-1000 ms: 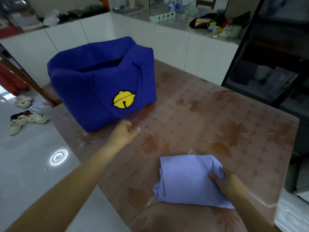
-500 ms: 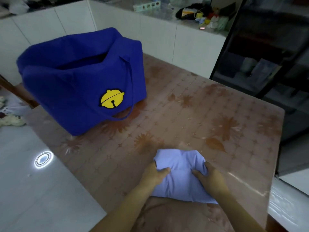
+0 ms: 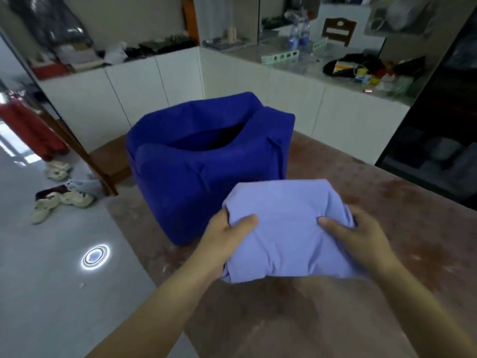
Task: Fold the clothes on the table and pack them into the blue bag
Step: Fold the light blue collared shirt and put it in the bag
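A folded lilac garment (image 3: 286,228) is held up off the table, just in front of the blue bag (image 3: 196,174). My left hand (image 3: 227,235) grips its left edge, thumb on top. My right hand (image 3: 358,235) grips its right edge the same way. The bag stands on the table's far left part, its mouth open and dark inside. The garment hides the bag's lower right front.
The brown flower-patterned table (image 3: 387,208) stretches right and toward me. White cabinets (image 3: 144,86) with cluttered tops run behind it. A dark glass cabinet (image 3: 438,140) stands at the right. Sandals (image 3: 62,200) lie on the grey floor to the left.
My left hand came from the bag's handle to the garment. Both hands took hold and lifted it off the table toward the bag. The view tilted up.
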Action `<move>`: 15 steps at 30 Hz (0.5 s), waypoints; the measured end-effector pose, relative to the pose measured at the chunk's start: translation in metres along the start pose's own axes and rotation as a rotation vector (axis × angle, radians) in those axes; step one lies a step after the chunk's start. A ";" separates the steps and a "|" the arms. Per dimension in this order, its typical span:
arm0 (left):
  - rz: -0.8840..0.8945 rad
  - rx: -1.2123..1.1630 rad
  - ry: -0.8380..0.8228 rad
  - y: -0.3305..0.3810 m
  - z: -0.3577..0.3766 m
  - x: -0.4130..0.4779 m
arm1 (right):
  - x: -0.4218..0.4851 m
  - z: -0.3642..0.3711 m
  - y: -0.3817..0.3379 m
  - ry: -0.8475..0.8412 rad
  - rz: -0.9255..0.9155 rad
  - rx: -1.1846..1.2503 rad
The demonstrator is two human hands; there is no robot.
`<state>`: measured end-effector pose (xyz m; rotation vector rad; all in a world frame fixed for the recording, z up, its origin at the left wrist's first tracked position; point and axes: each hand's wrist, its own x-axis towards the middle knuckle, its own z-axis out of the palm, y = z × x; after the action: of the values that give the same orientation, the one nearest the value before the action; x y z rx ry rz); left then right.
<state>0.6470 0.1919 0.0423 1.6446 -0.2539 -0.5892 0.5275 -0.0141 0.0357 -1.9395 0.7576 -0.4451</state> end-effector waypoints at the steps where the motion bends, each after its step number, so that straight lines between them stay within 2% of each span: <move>1: 0.061 0.003 0.003 0.024 -0.014 0.011 | 0.015 0.003 -0.027 0.013 -0.038 0.030; 4: 0.251 0.071 0.075 0.096 -0.056 0.052 | 0.065 0.020 -0.101 0.016 -0.117 0.125; 8: 0.372 0.157 0.178 0.165 -0.107 0.118 | 0.142 0.059 -0.180 0.015 -0.247 0.118; 11: 0.309 0.189 0.147 0.176 -0.133 0.165 | 0.197 0.097 -0.205 -0.028 -0.278 -0.010; 13: 0.232 0.178 0.102 0.161 -0.141 0.194 | 0.227 0.123 -0.204 -0.098 -0.297 -0.173; 15: 0.122 0.216 0.150 0.132 -0.144 0.217 | 0.248 0.147 -0.192 -0.186 -0.315 -0.361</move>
<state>0.9261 0.1870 0.1297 1.8571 -0.3140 -0.3534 0.8593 -0.0196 0.1354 -2.4161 0.4320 -0.3236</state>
